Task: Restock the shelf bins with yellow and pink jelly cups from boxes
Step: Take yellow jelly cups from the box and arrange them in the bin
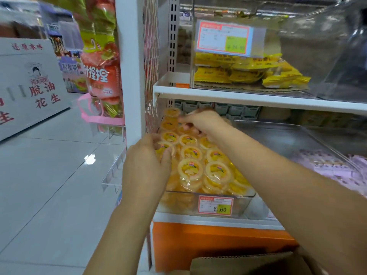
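A clear plastic shelf bin [184, 202] on the lower shelf is filled with several yellow jelly cups [190, 169], lids up. My left hand [146, 165] is at the bin's left side, its fingers curled round a yellow jelly cup [165, 147]. My right hand [200, 121] reaches over the back rows, fingers bent down onto the cups there; what it holds is blurred. Pink jelly cups [335, 169] lie in the neighbouring bin to the right.
A brown cardboard box flap [246, 262] shows at the bottom. The upper shelf [258, 99] carries a clear bin of yellow packets [250, 70]. A white upright post [132, 72] stands left of the bins, with snack bags [101, 72] hanging beyond it. A white carton [29, 82] sits on the tiled floor.
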A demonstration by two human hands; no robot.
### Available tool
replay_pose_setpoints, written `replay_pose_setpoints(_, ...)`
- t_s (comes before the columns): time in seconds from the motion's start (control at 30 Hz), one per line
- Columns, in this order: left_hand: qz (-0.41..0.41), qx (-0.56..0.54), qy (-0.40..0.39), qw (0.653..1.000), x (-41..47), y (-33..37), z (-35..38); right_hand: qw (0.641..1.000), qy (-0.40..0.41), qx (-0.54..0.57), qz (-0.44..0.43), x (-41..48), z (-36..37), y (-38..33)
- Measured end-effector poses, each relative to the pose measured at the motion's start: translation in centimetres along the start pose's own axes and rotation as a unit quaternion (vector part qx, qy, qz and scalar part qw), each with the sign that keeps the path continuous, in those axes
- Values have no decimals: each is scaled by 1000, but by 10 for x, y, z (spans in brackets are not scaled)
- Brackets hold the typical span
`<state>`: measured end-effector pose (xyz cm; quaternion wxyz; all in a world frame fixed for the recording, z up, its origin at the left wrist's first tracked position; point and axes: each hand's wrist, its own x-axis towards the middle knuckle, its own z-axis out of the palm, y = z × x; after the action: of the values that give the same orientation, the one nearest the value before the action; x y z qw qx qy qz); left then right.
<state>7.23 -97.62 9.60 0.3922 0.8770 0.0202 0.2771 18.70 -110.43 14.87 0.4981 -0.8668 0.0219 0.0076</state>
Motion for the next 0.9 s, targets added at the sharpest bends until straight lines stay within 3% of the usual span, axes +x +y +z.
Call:
replay_pose_setpoints(0.13, 60, -74, -11, 995, -31, 10, -16, 982, -38, 52, -176, -106, -31, 31)
replay_pose_setpoints(0.23, 113, -75, -83, 987, -65, 15, -13, 970, -94, 55, -218, -164, -59, 71)
replay_pose_setpoints(0.33, 127, -45, -208, 969, -97, 15, 12, 972, -168, 27, -165, -200, -75, 131)
replay_pose_setpoints(0.4, 93, 6, -303, 948, -121, 9, 39, 966, -242, -23, -83, -208, -73, 180)
replay_pose_setpoints(0.5, -35, 33, -475, 879, -166, -14, 89, 905, -367, -199, 82, -207, -58, 255)
replay_pose_setpoints(0.57, -113, 60, -557, 821, -190, -36, 118, 862, -386, -288, 156, -204, -43, 298)
replay_pose_setpoints(0.67, -180, 121, -579, 786, -216, -68, 148, 867, -357, -285, 200, -201, -20, 344)
replay_pose_setpoints(0.77, -158, 214, -606, 750, -242, -92, 180, 870, -344, -257, 240, -196, 1, 380)
replay_pose_setpoints(0.9, -162, 284, -668, 668, -273, -116, 215, 823, -386, -325, 262, -197, 17, 431)
